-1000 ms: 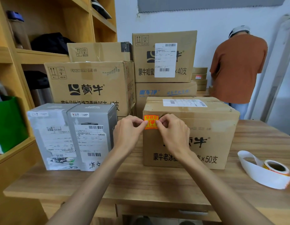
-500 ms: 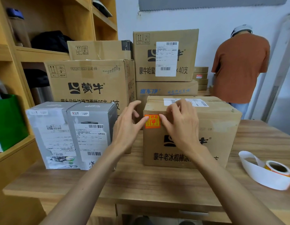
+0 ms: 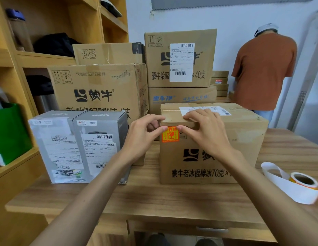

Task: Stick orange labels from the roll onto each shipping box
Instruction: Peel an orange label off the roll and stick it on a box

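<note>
Both forearms reach forward, left hand (image 3: pixel 143 134) and right hand (image 3: pixel 206 134) palms down, thumbs pointed inward, tips nearly meeting, fingers curled.

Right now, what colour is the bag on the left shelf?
Green: the bag shows clearly at the head view's left edge.

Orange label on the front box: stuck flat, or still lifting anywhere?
Mostly flat: the orange label lies on the front box face with lower edges down. Thumbs cover its top corners, so cannot tell there.
</note>
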Available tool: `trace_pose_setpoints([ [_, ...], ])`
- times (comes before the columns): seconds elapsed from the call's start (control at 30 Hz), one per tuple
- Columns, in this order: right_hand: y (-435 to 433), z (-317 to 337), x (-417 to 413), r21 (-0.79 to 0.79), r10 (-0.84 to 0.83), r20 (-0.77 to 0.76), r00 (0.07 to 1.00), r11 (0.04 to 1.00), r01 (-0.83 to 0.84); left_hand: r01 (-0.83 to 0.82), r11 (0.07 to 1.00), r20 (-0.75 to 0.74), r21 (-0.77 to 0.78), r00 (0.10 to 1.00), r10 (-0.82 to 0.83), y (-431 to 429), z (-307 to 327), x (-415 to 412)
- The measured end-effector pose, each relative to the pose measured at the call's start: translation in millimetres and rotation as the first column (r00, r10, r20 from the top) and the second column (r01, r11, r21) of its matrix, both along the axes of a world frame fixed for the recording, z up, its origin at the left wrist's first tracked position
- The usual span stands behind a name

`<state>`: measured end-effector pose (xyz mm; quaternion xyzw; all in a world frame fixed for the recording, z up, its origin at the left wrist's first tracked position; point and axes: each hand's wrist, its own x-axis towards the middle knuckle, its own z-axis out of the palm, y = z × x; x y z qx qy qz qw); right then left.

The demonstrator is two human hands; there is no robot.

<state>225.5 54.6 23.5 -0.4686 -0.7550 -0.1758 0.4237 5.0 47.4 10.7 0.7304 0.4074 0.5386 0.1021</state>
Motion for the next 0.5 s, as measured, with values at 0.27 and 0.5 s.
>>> trace_pose_setpoints([
  [0.27, -3.5, -8.1, 4.4, 0.033, -0.018, 0.158, 0.987, 0.999, 0.013, 0.045, 0.999, -0.101, -0.004, 0.994, -0.045, -3.4, -4.6, -2.6],
  [0.5, -0.6, -17.3, -1.3, 0.114, -0.112, 0.219, 0.969, 0.990, 0.089, -0.055, 0.995, -0.300, 0.087, 0.951, 0.079, -0.9, -12.7, 4.0],
])
